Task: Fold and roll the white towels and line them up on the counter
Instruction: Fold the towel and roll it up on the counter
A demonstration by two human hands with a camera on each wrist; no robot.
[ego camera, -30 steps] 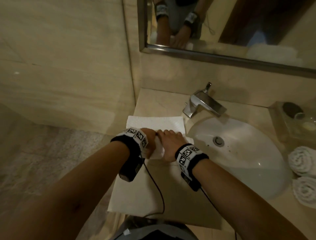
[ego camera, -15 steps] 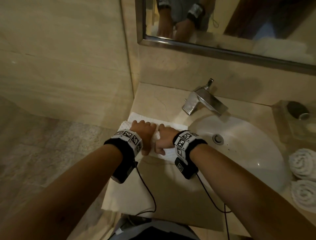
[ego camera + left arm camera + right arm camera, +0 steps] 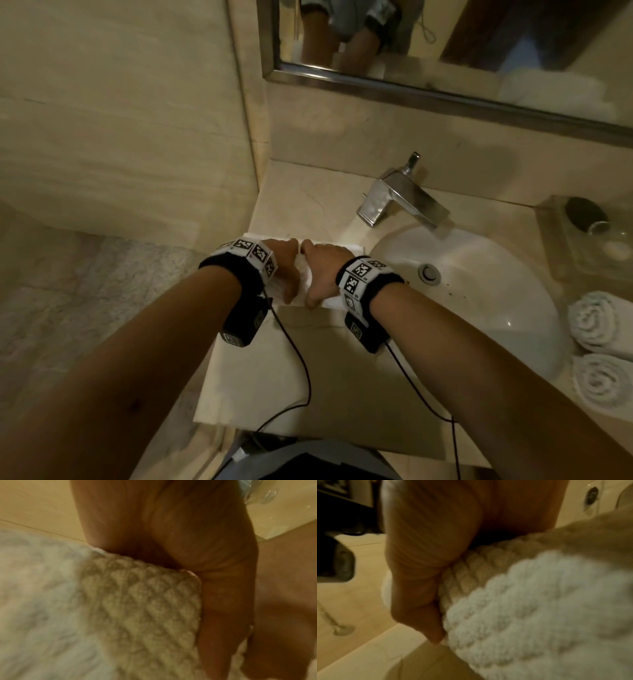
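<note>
A white waffle-weave towel (image 3: 302, 278) lies on the beige counter (image 3: 267, 377) left of the sink, mostly rolled up. Only a thin flat strip (image 3: 342, 245) shows beyond the roll. My left hand (image 3: 286, 265) and right hand (image 3: 323, 270) sit side by side on the roll, fingers curled over it and thumbs at its near side. The left wrist view shows the roll (image 3: 137, 608) against the palm (image 3: 223, 601). In the right wrist view the thumb (image 3: 423, 588) presses into the towel (image 3: 522, 608). Two finished rolled towels (image 3: 596, 320) (image 3: 603, 380) lie right of the sink.
The white oval sink (image 3: 479, 301) with its drain sits right of my hands, a chrome faucet (image 3: 400, 198) behind it. A clear tray (image 3: 561, 246) with a glass and a dark object stands at the back right. A tiled wall closes the left, and a mirror (image 3: 445, 85) hangs above.
Both hands have rolled the towel away from me toward the back wall. The flat part of the towel has shrunk from a wide sheet to a thin strip.
</note>
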